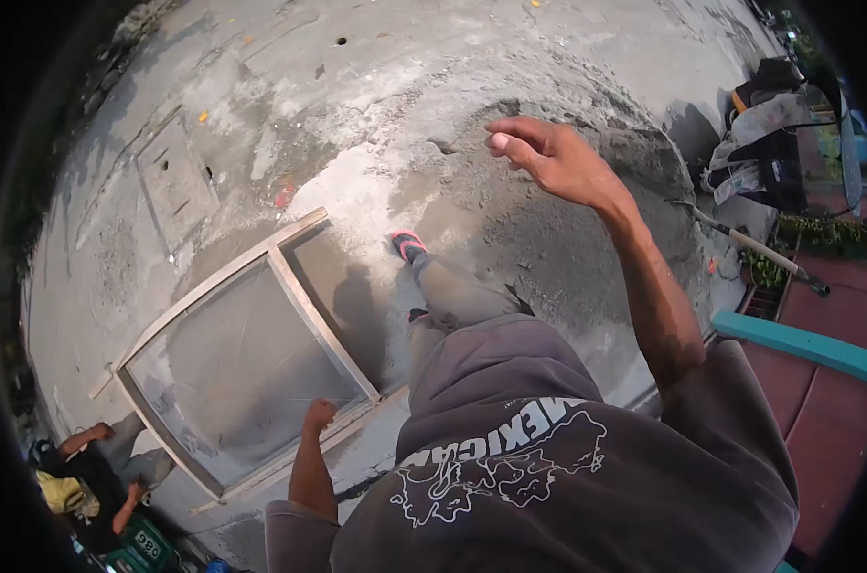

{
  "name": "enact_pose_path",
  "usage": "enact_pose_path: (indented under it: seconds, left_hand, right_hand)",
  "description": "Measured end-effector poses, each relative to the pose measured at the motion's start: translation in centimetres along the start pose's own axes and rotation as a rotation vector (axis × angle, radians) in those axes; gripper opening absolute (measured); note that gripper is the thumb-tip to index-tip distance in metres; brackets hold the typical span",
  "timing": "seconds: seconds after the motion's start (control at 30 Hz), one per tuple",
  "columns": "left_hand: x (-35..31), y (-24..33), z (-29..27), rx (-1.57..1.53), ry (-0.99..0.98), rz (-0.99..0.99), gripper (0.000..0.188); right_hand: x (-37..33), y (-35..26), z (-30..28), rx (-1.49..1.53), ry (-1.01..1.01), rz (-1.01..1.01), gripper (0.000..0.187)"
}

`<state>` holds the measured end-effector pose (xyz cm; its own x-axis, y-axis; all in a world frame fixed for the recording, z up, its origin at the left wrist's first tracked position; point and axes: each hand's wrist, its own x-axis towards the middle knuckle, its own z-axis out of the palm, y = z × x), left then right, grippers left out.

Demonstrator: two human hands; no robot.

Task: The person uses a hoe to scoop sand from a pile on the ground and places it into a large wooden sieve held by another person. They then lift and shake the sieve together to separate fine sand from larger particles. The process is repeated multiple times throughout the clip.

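My right hand (556, 160) is raised over a grey heap of sand or dry mix (548, 229). Its fingers are loosely bent, thumb apart, and nothing is in it. Low at my left side, my left hand (321, 413) looks curled into a fist, with nothing seen sticking out of it. It is nearest to a wooden-framed mesh screen (252, 353), whose near edge appears just beyond the hand. The screen lies over the ground left of my legs. I cannot tell whether the left hand touches its frame.
Right of the heap lies a long-handled tool (753, 245), its head partly hidden. Dark bags (772, 143) sit behind it, and a teal rail (801, 346) borders red panels. At lower left a person (89, 487) is beside a green container (145, 549). A slab cover (177, 177) is set into the concrete.
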<state>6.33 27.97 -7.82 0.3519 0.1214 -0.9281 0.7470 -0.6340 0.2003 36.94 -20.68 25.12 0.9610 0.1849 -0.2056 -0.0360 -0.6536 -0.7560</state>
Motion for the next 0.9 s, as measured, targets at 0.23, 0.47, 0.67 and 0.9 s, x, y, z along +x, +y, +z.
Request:
enact_pose_path:
  seconds: [0.23, 0.47, 0.67, 0.9]
  left_hand:
    - [-1.2, 9.5, 1.3, -0.173, -0.041, -0.014, 0.021]
    - [-4.2, 30.9, 13.0, -0.413, -0.191, 0.364, 0.026]
    - [-6.3, 36.7, 23.9, -0.436, -0.285, 0.321, 0.023]
    - [-5.3, 32.6, 29.1, -0.504, -0.203, 0.286, 0.024]
  right_hand:
    - [-14.6, 9.8, -10.1, -0.273, 0.613, 0.231, 0.034]
    - [-32.1, 17.4, -29.4, -0.880, 1.311, 0.406, 0.022]
    - [-46.1, 34.1, -48.6, -1.232, 1.218, 0.972, 0.059]
    - [-49.1, 42.8, -53.2, -0.930, 1.225, 0.955, 0.057]
